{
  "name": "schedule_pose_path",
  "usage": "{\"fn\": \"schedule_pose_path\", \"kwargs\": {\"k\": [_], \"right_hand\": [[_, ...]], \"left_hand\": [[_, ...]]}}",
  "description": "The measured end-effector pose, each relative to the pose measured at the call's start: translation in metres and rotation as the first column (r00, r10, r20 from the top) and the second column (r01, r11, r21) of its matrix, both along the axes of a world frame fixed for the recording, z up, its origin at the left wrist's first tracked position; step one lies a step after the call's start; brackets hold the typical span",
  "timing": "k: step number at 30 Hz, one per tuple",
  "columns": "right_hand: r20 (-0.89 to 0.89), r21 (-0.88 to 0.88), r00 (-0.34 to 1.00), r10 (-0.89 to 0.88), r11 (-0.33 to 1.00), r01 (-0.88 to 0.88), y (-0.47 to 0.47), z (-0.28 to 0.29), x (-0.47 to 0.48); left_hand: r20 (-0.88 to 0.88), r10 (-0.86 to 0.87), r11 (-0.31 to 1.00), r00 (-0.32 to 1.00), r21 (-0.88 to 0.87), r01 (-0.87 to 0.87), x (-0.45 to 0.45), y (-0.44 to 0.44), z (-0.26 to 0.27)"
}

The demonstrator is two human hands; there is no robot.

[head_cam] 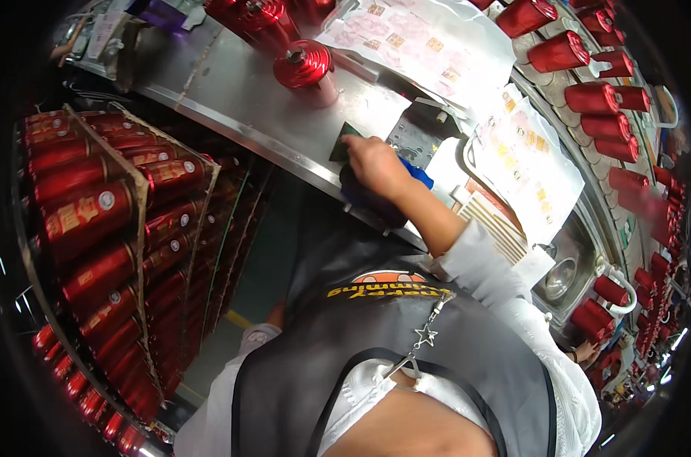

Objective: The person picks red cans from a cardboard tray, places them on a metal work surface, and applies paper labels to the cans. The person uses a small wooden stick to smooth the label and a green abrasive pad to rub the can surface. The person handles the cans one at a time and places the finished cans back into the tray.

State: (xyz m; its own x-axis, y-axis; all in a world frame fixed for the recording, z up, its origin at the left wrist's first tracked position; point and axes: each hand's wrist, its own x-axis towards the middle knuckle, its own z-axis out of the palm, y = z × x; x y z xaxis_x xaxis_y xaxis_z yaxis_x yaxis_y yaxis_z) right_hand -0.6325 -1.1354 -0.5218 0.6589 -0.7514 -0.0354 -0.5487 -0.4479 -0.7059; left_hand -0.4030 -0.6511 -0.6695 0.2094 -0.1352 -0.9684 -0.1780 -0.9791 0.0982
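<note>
My right hand (377, 165) is over the steel worktop near its front edge, with its fingertips on a thin dark green square piece (340, 147). Beneath and beside this hand are a dark blue, rounded thing (368, 200) and bright blue material (418, 173); the hand partly hides them. A black tray (414, 137) with wet-looking drops lies just beyond. Farther off on the worktop stands a shiny red bottle-like container (304, 65) with a ridged top. My left hand (276, 314) hangs low beside the black apron, mostly hidden, so its fingers cannot be made out.
Stacked red canisters (88, 214) fill a divided rack at left. Printed white sheets (414, 43) lie across the worktop's far side. At right, a curved conveyor (557, 97) carries red containers past a metal sink (571, 251). Another person's hand (586, 353) is at far right.
</note>
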Motion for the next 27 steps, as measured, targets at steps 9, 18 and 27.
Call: {"fn": "schedule_pose_path", "kwargs": {"k": [9, 18, 27], "right_hand": [[-0.004, 0.323, 0.993, -0.121, 0.939, 0.115, -0.061, 0.006, -0.057], [0.059, -0.176, 0.991, -0.123, 0.975, 0.132, -0.123, 0.111, -0.097], [0.368, 0.013, 0.779, -0.508, 0.84, 0.542, -0.205, 0.101, -0.205]], "left_hand": [[0.156, -0.297, 0.931, 0.942, -0.171, 0.322, -0.021, -0.176, -0.159], [0.366, -0.374, 0.9, 0.852, -0.079, 0.429, -0.022, -0.276, -0.225], [0.424, -0.433, 0.872, 0.795, -0.024, 0.488, -0.008, -0.283, -0.218]]}}
